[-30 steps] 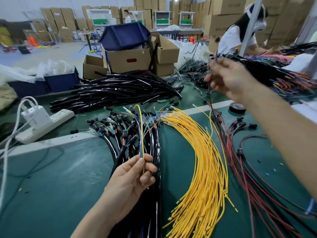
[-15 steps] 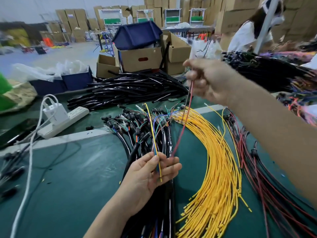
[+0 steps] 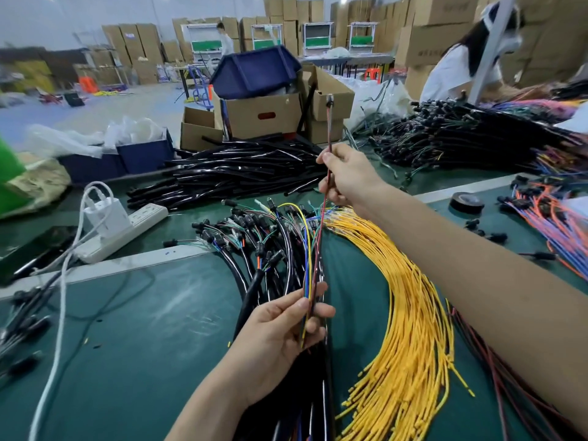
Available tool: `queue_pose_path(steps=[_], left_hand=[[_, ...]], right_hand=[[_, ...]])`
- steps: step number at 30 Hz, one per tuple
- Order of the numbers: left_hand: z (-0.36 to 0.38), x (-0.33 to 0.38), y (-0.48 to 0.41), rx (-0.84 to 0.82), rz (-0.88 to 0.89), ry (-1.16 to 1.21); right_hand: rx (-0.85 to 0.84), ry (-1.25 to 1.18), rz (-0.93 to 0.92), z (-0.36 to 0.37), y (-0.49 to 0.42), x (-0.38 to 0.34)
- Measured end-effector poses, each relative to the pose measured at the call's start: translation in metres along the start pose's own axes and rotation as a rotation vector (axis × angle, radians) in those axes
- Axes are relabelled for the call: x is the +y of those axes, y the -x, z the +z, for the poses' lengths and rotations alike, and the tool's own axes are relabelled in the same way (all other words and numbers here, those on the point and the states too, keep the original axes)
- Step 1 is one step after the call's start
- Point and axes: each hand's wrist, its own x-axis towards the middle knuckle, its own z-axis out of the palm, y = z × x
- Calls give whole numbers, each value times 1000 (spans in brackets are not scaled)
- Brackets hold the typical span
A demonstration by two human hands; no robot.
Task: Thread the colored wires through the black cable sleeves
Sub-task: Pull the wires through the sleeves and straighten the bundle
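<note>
Several colored wires (image 3: 306, 265), yellow and blue among them, rise from the left hand (image 3: 276, 338), pinched between thumb and fingers. The raised right hand (image 3: 346, 176) pinches a red wire (image 3: 322, 224) that runs straight down to the left hand. Black cable sleeves (image 3: 229, 176) lie heaped on the table (image 3: 127, 345) behind, with a yellow wire bundle (image 3: 407, 313) at right.

Noting black sleeves (image 3: 229, 173) lying in a glossy, loose heap at the back. Recording a red wire (image 3: 322, 230) running taut and near upright, being pinched by the right hand (image 3: 346, 176) above and the left hand (image 3: 280, 338) below, beside thin yellow, blue and green wires (image 3: 306, 249). Observing a yellow wire bundle (image 3: 413, 313) lying fanned out flat to the right.
</note>
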Motion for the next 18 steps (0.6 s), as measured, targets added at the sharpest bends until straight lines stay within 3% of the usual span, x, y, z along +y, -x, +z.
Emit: queue_pose_path(steps=[7, 11, 14, 18], left_hand=[[-7, 2, -1, -43, -28, 43], [-7, 4, 1, -38, -32, 53], [-10, 6, 2, -28, -16, 101], [-8, 7, 0, -40, -1, 134]], right_hand=[[73, -47, -78, 14, -6, 13], [-33, -76, 34, 6, -8, 23], [-27, 311, 52, -30, -12, 41], [335, 774, 99, -129, -16, 73]])
